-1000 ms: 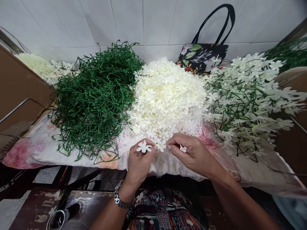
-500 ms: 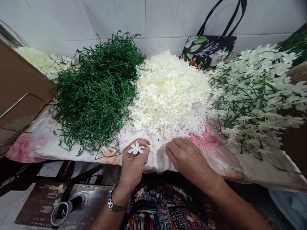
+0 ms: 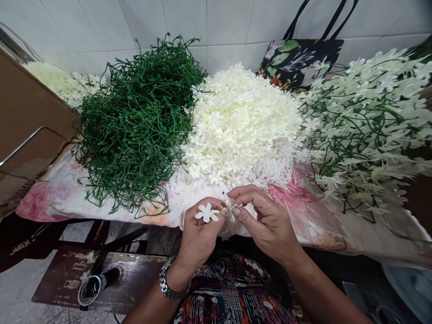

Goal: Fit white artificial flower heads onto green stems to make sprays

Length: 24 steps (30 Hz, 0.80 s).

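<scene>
My left hand [image 3: 201,229] is closed, with one white artificial flower [image 3: 206,212] showing over its curled fingers. A second white artificial flower [image 3: 230,209] stands at its thumb and fingertip, between my two hands. Around this second flower bend the thumb and forefinger of my right hand [image 3: 266,220], the thumb touching its petals. The stems inside the left fist are hidden. Just beyond both hands lies a heap of loose white flower heads [image 3: 243,121]. To its left rises a tangled pile of green plastic stems [image 3: 138,121].
Finished-looking white sprays with green stems [image 3: 371,130] lie at the right. A floral cloth [image 3: 43,198] covers the work surface. A black flowered bag [image 3: 300,60] leans on the tiled wall. A cardboard box [image 3: 37,99] stands left; below, a cup [image 3: 91,289] sits on a wooden bench [image 3: 141,274].
My right hand has moved left and opened its pinch onto the second flower, which it was apart from before. My left hand has shifted slightly right with its flowers.
</scene>
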{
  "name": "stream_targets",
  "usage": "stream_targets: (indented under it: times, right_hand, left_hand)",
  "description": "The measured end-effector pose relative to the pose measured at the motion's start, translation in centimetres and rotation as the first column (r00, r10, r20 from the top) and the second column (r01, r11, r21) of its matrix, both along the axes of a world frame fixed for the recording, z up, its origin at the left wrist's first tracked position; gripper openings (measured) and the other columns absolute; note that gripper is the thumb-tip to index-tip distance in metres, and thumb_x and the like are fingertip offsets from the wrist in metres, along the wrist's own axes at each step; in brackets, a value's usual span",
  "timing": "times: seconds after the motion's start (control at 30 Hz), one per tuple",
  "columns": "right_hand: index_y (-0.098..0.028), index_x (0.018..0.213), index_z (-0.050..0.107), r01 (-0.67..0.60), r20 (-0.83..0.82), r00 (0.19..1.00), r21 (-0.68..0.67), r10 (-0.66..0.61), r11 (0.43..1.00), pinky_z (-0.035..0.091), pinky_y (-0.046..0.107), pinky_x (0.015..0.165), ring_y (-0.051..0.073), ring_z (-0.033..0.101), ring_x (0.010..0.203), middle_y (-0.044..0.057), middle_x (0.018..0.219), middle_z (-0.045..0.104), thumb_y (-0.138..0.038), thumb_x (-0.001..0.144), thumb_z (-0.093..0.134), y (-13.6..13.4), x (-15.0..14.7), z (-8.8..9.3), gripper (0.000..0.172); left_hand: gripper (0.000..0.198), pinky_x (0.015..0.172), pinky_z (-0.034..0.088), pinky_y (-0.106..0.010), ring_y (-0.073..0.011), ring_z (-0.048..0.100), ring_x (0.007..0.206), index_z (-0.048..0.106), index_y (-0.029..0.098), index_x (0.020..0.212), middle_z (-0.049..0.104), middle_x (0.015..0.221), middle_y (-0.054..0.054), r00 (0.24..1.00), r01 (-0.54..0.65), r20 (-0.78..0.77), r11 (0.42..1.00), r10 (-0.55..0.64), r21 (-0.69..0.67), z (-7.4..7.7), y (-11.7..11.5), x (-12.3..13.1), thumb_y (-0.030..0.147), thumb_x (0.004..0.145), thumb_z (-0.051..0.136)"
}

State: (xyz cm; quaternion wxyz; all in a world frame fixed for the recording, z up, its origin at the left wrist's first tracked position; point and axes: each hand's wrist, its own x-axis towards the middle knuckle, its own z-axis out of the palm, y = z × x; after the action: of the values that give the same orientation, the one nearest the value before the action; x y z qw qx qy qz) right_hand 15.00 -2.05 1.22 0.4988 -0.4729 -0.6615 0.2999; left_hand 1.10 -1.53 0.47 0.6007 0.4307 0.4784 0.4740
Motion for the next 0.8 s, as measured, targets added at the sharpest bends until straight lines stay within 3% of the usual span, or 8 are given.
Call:
stream_targets:
  times: [0.27, 0.5, 0.67, 0.8]
  right_hand:
    - [-0.019, 0.077, 0.058, 0.037, -0.082, 0.996, -0.007, -0.038, 0.999, 0.047, 0.025, 0.063, 0.012, 0.059, 0.072, 0.001, 0.076, 0.063, -0.013, 0.081, 0.055, -0.2, -0.1, -1.1, 0.008]
    - [-0.019, 0.077, 0.060, 0.059, -0.083, 0.995, -0.018, -0.060, 0.998, 0.048, 0.025, 0.063, 0.013, 0.060, 0.072, 0.001, 0.074, 0.062, -0.015, 0.081, 0.057, -0.5, -0.2, -1.6, 0.006]
    - [-0.020, 0.077, 0.061, 0.061, -0.129, 0.990, 0.033, -0.056, 0.998, 0.049, 0.025, 0.065, 0.013, 0.060, 0.072, 0.000, 0.074, 0.063, -0.013, 0.079, 0.060, -0.6, -0.3, -1.6, 0.008]
    - [-0.020, 0.077, 0.062, 0.052, -0.142, 0.989, 0.072, -0.041, 0.996, 0.049, 0.025, 0.063, 0.012, 0.060, 0.070, 0.000, 0.073, 0.063, -0.011, 0.079, 0.060, -0.6, -0.4, -1.6, 0.009]
  left_hand:
    - [0.010, 0.046, 0.033, -0.018, -0.0064, 0.039, 0.050, 0.058, 0.014, 0.059, 0.053, 0.058, 0.003, 0.997, -0.001, 0.073, 0.999, 0.005, -0.047, 0.0, -0.2, 0.3, 0.012, 0.068, 0.057]
    - [0.012, 0.045, 0.031, -0.018, -0.0052, 0.035, 0.047, 0.058, 0.014, 0.059, 0.045, 0.053, 0.005, 0.994, 0.018, 0.112, 0.996, -0.008, -0.090, 0.4, -0.3, 0.2, 0.017, 0.069, 0.062]
    - [0.015, 0.041, 0.023, -0.016, -0.0038, 0.029, 0.043, 0.061, 0.013, 0.063, 0.040, 0.046, 0.007, 0.952, 0.081, 0.305, 0.976, -0.016, -0.202, 0.5, -0.1, 0.1, 0.026, 0.066, 0.068]
    - [0.018, 0.041, 0.025, -0.015, -0.0036, 0.034, 0.044, 0.060, 0.012, 0.060, 0.047, 0.048, 0.005, 0.933, 0.057, 0.358, 0.960, 0.047, -0.273, 0.4, 0.0, 0.4, 0.021, 0.057, 0.075]
